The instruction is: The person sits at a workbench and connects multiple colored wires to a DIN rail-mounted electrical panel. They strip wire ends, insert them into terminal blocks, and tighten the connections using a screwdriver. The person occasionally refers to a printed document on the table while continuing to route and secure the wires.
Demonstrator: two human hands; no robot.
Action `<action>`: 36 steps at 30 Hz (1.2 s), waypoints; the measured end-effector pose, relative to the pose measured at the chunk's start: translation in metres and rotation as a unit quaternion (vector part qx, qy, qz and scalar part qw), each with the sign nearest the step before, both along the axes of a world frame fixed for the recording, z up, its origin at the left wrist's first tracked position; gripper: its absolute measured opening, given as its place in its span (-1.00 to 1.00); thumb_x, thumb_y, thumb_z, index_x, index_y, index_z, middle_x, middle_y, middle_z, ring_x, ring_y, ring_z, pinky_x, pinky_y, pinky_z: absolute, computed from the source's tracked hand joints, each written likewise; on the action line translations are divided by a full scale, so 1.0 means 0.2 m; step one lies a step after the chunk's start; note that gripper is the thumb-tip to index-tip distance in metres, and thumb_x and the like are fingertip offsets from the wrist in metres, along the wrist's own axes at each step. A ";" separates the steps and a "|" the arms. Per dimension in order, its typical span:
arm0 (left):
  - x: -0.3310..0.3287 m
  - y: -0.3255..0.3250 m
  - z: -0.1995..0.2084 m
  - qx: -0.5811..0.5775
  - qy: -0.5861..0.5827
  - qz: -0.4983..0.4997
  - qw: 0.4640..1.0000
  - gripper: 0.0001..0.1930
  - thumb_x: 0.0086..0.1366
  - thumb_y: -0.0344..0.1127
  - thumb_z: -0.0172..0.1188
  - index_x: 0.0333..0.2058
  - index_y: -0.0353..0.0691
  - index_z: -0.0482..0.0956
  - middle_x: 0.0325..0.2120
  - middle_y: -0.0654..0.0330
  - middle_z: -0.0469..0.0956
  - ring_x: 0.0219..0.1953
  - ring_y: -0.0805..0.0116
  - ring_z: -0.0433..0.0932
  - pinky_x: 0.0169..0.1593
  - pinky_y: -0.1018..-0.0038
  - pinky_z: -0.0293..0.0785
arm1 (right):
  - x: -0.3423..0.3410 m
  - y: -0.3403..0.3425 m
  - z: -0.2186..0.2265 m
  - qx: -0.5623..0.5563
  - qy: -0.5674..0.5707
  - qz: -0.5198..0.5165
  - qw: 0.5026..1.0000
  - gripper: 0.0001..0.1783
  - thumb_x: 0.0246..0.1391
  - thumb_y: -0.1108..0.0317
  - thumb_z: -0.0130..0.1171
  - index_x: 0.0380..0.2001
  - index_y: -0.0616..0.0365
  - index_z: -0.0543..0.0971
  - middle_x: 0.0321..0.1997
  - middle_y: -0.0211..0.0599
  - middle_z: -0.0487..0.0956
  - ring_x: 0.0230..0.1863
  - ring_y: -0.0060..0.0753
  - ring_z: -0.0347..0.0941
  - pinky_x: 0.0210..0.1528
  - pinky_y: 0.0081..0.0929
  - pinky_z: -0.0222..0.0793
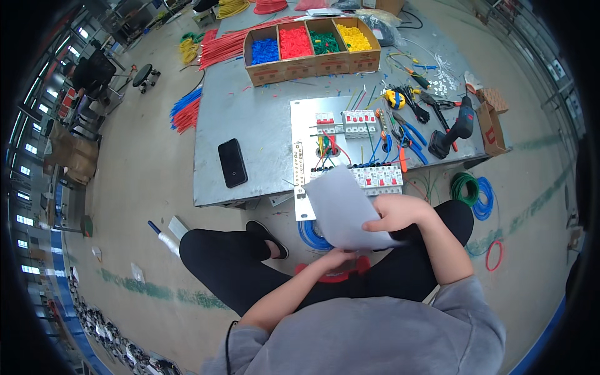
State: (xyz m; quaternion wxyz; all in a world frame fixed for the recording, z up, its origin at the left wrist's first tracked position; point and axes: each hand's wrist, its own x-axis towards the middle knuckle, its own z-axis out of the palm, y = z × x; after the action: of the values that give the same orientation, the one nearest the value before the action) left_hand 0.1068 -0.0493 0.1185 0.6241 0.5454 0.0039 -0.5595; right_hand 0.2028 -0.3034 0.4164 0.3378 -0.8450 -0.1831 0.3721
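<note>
My right hand grips a white sheet of paper by its right edge, thumb on top. The sheet is slightly curved and covers the lower part of a white mounting panel. My left hand is low between my knees, just below the sheet's near edge; its fingers are mostly hidden. On the panel sit a lower row of circuit breakers, an upper breaker group, a smaller breaker and a perforated metal strip. Red, blue, green and yellow wires run between them.
A phone lies left of the panel. To the right are a cordless drill, blue-handled pliers and a yellow tape measure. A cardboard box of coloured caps stands behind. Wire coils lie on the floor.
</note>
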 end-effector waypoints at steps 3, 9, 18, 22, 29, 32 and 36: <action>-0.02 0.08 0.54 -0.270 0.193 0.135 0.934 -0.43 0.46 -0.37 0.28 0.42 -0.26 0.46 0.21 0.01 0.64 0.24 0.03 0.64 0.42 0.01 0.50 | -0.10 0.09 -0.04 0.221 -0.018 -0.044 0.974 -0.54 0.55 0.06 0.21 0.15 0.28 0.70 -0.03 -0.11 0.75 -0.20 -0.21 0.72 -0.04 -0.24 0.66; 0.17 0.36 0.86 -0.386 0.097 0.352 0.847 -0.55 0.60 -0.11 0.24 0.33 -0.05 0.39 0.22 0.30 0.48 0.33 0.30 0.54 0.41 0.27 0.54 | -0.16 0.68 -0.02 0.398 -0.134 0.042 0.906 -0.42 0.75 -0.07 -0.26 0.39 -0.01 0.61 0.65 -0.10 0.38 0.73 0.04 0.15 0.73 0.03 0.04; 0.61 0.68 0.85 -0.156 -0.138 0.563 0.800 -0.44 0.52 -0.34 0.24 0.45 -0.14 0.41 0.37 0.08 0.47 0.32 0.11 0.46 0.37 0.20 0.38 | -0.09 0.42 0.05 0.209 -0.175 -0.129 0.954 -0.65 0.61 0.21 0.12 0.21 0.19 0.67 0.23 -0.16 0.69 0.33 -0.17 0.60 0.46 -0.21 0.44; 0.73 0.52 0.81 0.350 -0.427 0.491 0.674 -0.16 0.31 -0.16 0.56 0.42 -0.32 0.30 0.28 -0.19 0.37 0.40 -0.16 0.29 0.47 0.02 0.25 | 0.02 0.15 0.16 0.195 -0.186 -0.214 0.939 -0.67 0.56 0.22 0.20 0.13 0.24 0.69 0.07 -0.24 0.74 0.14 -0.36 0.66 0.26 -0.29 0.54; 0.80 0.48 0.98 0.381 -0.694 -0.054 0.608 0.09 0.09 -0.14 0.56 0.60 -0.11 0.27 0.62 -0.16 0.16 0.70 -0.25 0.01 0.65 -0.22 -0.06 | 0.13 0.01 0.12 0.203 -0.218 -0.198 0.934 -0.71 0.56 0.27 0.19 0.05 0.25 0.74 -0.10 -0.30 0.74 -0.01 -0.47 0.65 0.12 -0.38 0.55; 0.81 0.48 0.99 0.344 -0.682 -0.042 0.644 -0.01 0.08 -0.11 0.50 0.53 -0.15 0.39 0.49 -0.12 0.40 0.62 -0.19 0.22 0.62 -0.15 0.04 | 0.15 0.03 0.01 0.138 -0.278 -0.199 0.930 -0.75 0.50 0.28 0.24 -0.01 0.24 0.74 -0.10 -0.16 0.76 -0.04 -0.25 0.71 0.05 -0.30 0.59; 0.91 0.54 0.96 0.328 -0.755 0.009 0.568 -0.54 0.14 -0.19 0.46 0.01 -0.22 0.77 -0.10 0.11 0.73 0.20 0.02 0.58 0.36 0.00 0.33 | 0.20 0.06 -0.03 0.067 -0.274 -0.155 0.947 -0.78 0.41 0.30 0.30 -0.07 0.23 0.73 -0.16 -0.11 0.73 -0.07 -0.07 0.72 0.00 -0.19 0.62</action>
State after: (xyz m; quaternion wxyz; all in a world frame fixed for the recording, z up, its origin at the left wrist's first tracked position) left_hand 0.2887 0.0593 0.3107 0.1830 0.9368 -0.2805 0.1010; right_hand 0.2418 -0.2919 0.4114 0.3840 -0.9076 -0.1597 0.0565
